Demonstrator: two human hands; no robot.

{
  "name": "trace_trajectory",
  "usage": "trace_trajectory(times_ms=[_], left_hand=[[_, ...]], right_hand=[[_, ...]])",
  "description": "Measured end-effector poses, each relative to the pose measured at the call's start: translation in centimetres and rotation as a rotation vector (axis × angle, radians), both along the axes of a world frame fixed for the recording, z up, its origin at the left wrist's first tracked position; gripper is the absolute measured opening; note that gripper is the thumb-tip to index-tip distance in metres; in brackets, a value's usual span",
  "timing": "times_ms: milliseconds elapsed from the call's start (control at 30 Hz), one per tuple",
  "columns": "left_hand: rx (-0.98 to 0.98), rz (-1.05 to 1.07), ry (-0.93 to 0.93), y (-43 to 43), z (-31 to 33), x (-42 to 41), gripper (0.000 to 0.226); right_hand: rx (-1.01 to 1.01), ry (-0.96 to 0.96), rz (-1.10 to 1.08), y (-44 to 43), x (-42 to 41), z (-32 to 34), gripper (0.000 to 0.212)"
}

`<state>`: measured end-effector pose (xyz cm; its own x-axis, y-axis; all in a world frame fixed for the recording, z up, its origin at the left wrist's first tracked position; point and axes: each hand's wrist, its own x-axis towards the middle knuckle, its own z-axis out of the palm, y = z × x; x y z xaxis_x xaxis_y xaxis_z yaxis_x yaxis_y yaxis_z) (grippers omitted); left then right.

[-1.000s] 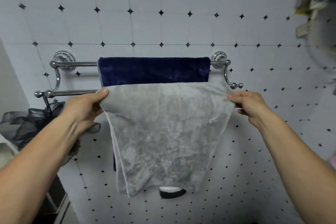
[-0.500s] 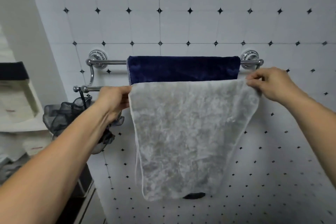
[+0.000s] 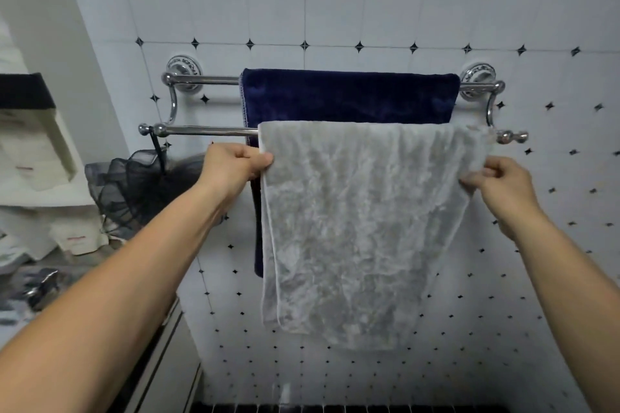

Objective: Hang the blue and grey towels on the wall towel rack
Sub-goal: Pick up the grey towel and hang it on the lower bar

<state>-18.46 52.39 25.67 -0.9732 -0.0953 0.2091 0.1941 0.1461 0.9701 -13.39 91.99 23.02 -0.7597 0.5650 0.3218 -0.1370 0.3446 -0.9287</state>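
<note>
Compared with the earlier frame, the grey towel (image 3: 355, 228) is now hanging draped over the towel rack's (image 3: 204, 130) front bar. The blue towel (image 3: 349, 95) is hanging over the rear bar. Just below the front bar, the left hand (image 3: 235, 166) is pinching the grey towel's left edge, the right hand (image 3: 500, 184) its right edge.

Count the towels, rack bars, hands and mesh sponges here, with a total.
Towels: 2, blue towel, grey towel
Rack bars: 2, upper bar, lower bar
Hands: 2, left hand, right hand
Mesh sponges: 1, black mesh sponge
Total: 7
</note>
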Motion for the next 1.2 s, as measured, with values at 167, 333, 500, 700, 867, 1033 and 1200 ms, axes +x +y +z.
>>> trace_trajectory(times_ms=[167, 333, 500, 700, 867, 1033, 1200], left_hand=[[0.04, 0.003, 0.016, -0.2, 0.9, -0.5, 0.025], [0.081, 0.069, 0.051, 0.0, 2.1, -0.9, 0.03], [0.029, 0.021, 0.049, 1.0, 2.0, -0.4, 0.024], [0.207, 0.048, -0.008, 0.4, 2.4, -0.7, 0.024], [0.167, 0.125, -0.008, 0.3, 2.0, -0.7, 0.034], [-0.094, 0.066, -0.018, 0.4, -0.2, -0.4, 0.033], [-0.171, 0.001, -0.047, 0.9, -1.0, -0.3, 0.025]], right_hand=[[-0.102, -0.119, 0.128, 0.3, 0.4, -2.3, 0.015], [-0.115, -0.169, 0.199, 1.6, 2.5, -4.0, 0.019], [-0.236, -0.056, 0.229, 0.7, 1.1, -0.5, 0.012], [-0.388, 0.046, 0.198, 0.7, 0.3, 1.5, 0.008], [-0.353, 0.035, 0.164, 1.5, 0.2, 2.0, 0.016], [-0.324, 0.048, 0.158, 1.0, -0.7, 3.0, 0.016], [-0.328, 0.114, 0.089, 2.2, -1.0, 4.1, 0.013]])
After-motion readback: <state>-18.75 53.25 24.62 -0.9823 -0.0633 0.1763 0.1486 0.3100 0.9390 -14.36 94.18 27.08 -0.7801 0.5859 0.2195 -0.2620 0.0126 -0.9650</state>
